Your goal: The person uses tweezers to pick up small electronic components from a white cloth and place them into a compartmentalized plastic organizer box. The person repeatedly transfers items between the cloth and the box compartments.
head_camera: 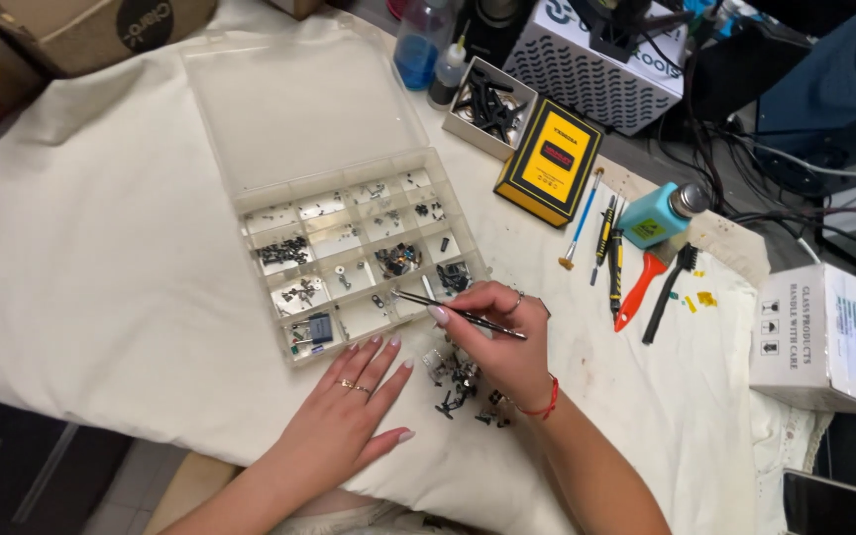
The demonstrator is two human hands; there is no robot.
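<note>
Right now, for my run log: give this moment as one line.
right hand: holds tweezers | tips: over parts box | left hand: flat on cloth | loose parts: between hands

The right hand point(495, 332) hides part of the small parts point(460, 388) beneath it.

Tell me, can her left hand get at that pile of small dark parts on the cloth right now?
Probably yes. The left hand lies flat on the cloth, fingers pointing toward the pile of small dark parts, with bare cloth between. The right hand, holding tweezers, hangs over the pile's far side.
</note>
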